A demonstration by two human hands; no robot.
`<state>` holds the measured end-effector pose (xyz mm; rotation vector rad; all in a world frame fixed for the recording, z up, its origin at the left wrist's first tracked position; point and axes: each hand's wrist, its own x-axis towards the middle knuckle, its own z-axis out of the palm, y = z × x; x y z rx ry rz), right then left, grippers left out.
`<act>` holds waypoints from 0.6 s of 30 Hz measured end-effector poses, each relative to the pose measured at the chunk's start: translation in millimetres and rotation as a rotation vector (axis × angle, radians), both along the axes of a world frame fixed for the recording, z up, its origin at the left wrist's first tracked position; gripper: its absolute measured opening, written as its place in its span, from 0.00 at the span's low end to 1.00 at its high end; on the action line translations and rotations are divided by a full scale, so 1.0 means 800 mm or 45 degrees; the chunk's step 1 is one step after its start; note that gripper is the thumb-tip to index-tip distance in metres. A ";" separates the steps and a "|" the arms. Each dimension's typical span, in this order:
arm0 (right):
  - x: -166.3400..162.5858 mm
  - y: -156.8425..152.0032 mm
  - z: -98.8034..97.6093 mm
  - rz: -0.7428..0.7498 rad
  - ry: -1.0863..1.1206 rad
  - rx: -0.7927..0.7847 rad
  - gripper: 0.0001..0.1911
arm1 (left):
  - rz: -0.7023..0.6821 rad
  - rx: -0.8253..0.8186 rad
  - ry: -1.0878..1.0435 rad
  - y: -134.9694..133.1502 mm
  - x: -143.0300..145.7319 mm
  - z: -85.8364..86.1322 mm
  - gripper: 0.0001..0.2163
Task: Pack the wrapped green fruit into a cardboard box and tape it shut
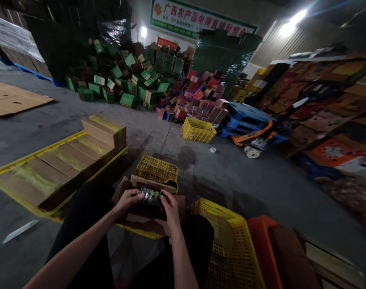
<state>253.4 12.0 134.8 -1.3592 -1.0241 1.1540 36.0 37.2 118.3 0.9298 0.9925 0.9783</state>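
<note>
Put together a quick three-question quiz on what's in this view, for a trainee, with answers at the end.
1. True or false: the left hand and the right hand both grip the shiny dark pack with pale green patches.

2. What holds the taped brown cardboard boxes?
A) a blue pallet
B) a long yellow plastic crate
C) a green carton

3. On which side of the picture does the orange-red plastic bin stand?

Key: 1. True. 2. B. 3. Right.
</note>
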 end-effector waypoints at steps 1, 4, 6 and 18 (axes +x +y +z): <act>0.001 0.000 0.000 -0.007 -0.014 0.016 0.20 | 0.001 -0.017 -0.017 0.000 0.001 -0.001 0.18; 0.001 -0.001 -0.001 -0.044 0.010 0.038 0.21 | 0.004 -0.068 -0.102 -0.002 0.004 -0.003 0.18; 0.001 -0.001 -0.002 -0.041 0.054 0.019 0.22 | -0.008 -0.098 -0.181 -0.002 0.007 -0.003 0.18; 0.001 -0.001 -0.009 0.000 0.143 -0.059 0.20 | -0.078 -0.217 -0.443 0.003 0.003 -0.008 0.32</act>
